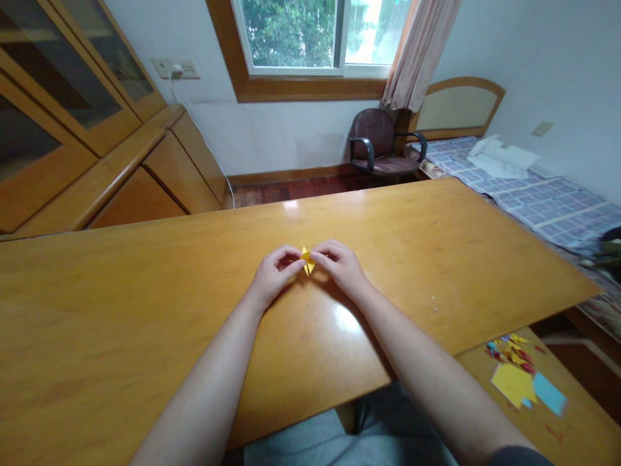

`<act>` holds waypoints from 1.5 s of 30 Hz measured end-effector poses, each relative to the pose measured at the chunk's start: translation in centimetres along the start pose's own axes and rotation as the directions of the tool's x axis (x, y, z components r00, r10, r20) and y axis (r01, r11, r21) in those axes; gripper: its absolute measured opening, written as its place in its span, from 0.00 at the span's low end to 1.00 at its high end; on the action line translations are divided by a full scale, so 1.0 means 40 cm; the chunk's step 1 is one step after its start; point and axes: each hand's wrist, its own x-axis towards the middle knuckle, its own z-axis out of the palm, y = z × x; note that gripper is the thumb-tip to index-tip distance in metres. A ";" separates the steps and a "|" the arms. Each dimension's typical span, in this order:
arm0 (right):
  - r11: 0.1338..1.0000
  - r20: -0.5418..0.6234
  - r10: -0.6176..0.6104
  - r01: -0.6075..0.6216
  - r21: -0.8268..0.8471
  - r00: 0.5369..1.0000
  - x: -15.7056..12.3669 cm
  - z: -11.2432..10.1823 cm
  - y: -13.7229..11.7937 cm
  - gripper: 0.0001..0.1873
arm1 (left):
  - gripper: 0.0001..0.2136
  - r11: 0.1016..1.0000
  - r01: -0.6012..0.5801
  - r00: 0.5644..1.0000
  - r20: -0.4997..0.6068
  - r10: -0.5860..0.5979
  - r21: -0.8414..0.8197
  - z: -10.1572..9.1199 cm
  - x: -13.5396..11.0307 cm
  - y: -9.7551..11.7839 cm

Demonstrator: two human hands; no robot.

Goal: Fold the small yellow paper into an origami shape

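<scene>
A small piece of folded yellow paper (307, 266) is held just above the wooden table, with pointed ends sticking up and down between my fingers. My left hand (276, 273) pinches its left side between thumb and fingers. From the other side, my right hand (338, 262) grips it the same way, thumb toward me. Both thumbs nearly meet at the middle of the paper. The fingers cover part of the folds, so its full shape is hidden.
The glossy wooden table (169, 310) spreads under both arms. Lower right, a lower wooden surface (577, 440) bears yellow paper sheets (513, 384), a blue sheet (550, 393) and a pile of colourful folded pieces (512, 351). Beyond stand an armchair (373, 139) and a bed (557, 200).
</scene>
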 end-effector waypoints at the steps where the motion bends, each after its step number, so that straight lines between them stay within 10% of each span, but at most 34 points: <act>1: 1.000 -0.002 0.002 -0.002 0.004 1.000 0.000 0.000 0.000 0.10 | 0.10 1.000 0.003 1.000 0.000 -0.003 -0.002 0.001 0.000 0.000; 26: 0.997 -0.022 -0.044 0.043 -0.066 0.999 -0.003 0.001 -0.012 0.10 | 0.10 0.999 0.039 0.999 0.005 -0.039 -0.008 -0.003 0.013 -0.014; 45: 0.910 0.099 0.175 -0.199 0.363 0.980 -0.001 -0.002 -0.006 0.12 | 0.11 0.996 0.039 0.997 -0.067 -0.045 -0.084 -0.003 0.011 -0.013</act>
